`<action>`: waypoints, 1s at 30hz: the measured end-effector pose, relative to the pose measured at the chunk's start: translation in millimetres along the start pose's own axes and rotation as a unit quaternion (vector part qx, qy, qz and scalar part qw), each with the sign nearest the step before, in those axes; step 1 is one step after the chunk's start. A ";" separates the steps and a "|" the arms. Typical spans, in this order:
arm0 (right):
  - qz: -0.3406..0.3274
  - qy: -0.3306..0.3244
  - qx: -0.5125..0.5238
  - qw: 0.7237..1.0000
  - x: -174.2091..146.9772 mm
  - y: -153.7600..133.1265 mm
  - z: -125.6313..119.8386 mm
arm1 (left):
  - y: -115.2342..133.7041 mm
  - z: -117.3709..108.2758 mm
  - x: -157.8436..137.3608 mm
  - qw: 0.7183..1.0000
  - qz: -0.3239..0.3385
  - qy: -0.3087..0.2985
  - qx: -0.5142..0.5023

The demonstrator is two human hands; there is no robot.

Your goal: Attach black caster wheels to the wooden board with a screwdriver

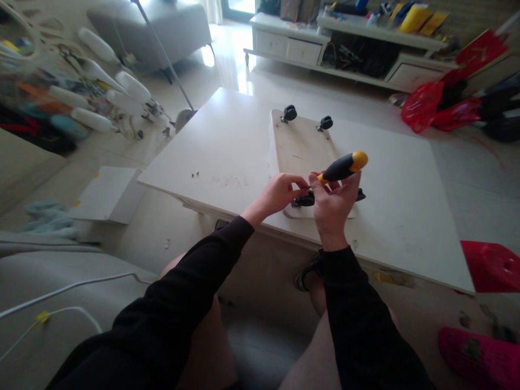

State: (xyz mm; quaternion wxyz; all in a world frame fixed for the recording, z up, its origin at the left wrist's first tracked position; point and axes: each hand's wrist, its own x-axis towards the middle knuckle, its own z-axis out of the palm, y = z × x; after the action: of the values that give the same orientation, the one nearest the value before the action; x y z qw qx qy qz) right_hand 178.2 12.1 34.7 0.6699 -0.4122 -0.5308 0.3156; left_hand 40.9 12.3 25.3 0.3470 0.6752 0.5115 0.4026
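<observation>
- While the right hand (333, 208) grips a screwdriver (340, 168) by its handle, the yellow end tilts up to the right and the shaft points towards the left hand (280, 192).
- Left hand: fingertips drawn in narrow at the shaft's tip. Whether they pinch a screw, cannot tell from where I stand.
- Board (303, 143): lies flat on the white table (244, 141), by the edge nearest the person; both hands work over its near end.
- Near left wheel (305, 199): on the board, just under the fingertips, partly covered; appears to be the point of work.
- Far left wheel (290, 112) and far right wheel (326, 123): both on the board's far end, no hand on either. Judged in place.
- Near right wheel (361, 195): mostly behind the right hand; its fixing cannot be checked.
- Small dark pieces (197, 173): two, loose on the table, well apart from the board to the left; probably screws.
- Progress, judged: part way. Far end seems settled, near left corner seems unfinished. Whether the screwdriver is tightening or loosening, cannot tell.
</observation>
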 end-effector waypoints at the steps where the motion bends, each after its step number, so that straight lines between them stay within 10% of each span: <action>1: -0.002 0.009 -0.002 1.000 0.3 0.7 0.4 | -0.8 -0.3 0.2 1.000 0.008 -0.006 -0.011; 18: 0.028 -0.046 0.025 0.998 -5.2 -1.5 1.7 | -3.8 -10.7 3.0 0.986 -0.012 -0.096 -0.133; 30: 0.002 -0.032 -0.005 0.999 -4.4 3.3 2.6 | -4.5 -4.2 2.8 0.995 -0.021 -0.015 -0.100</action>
State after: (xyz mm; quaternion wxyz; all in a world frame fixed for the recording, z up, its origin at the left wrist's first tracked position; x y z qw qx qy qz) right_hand 174.7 10.4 30.1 0.6497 -0.4061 -0.5529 0.3274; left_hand 35.7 16.4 23.6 0.4293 0.6321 0.4772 0.4340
